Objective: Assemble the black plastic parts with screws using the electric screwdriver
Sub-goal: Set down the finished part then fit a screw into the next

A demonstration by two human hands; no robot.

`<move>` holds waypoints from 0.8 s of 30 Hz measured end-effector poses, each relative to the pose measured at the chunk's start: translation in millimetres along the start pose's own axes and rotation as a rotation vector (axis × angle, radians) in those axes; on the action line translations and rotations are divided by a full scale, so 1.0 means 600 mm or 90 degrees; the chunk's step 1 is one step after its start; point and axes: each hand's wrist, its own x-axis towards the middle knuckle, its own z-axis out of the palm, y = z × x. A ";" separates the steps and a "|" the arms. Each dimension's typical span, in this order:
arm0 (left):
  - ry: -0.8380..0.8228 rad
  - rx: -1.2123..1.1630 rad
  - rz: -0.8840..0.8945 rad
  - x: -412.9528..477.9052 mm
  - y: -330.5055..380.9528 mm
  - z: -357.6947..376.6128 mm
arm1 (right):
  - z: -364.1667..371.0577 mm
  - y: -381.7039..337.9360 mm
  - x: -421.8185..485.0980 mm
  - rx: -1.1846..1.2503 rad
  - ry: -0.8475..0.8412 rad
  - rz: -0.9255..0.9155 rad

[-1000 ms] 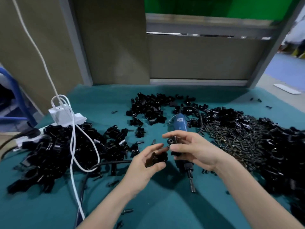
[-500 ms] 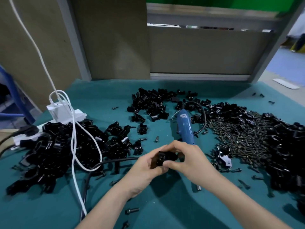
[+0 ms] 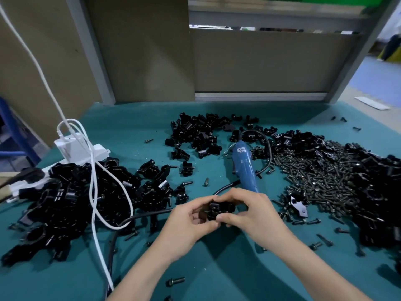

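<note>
My left hand and my right hand meet above the green mat and together pinch a black plastic part, fingers curled around it from both sides. Just behind my right hand the blue electric screwdriver lies on the mat, its lower end hidden by my fingers. To the right spreads a wide pile of dark screws. Heaps of black plastic parts lie at the left, the back middle and the far right.
A white power strip with white cables sits at the left, and a black cord crosses the mat toward me. Loose screws lie near the front edge. Tan partition panels close off the back of the table.
My hands have come together: the separate black pieces I held one second ago are now pressed into one between my fingers. The screwdriver stayed on the mat.
</note>
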 end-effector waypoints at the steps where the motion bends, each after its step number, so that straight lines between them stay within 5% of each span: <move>1: -0.001 -0.008 0.000 0.000 0.002 -0.001 | -0.001 0.000 0.001 -0.002 0.004 0.001; 24: 0.050 -0.110 -0.019 0.003 0.000 -0.001 | -0.014 0.017 0.006 0.041 -0.052 0.016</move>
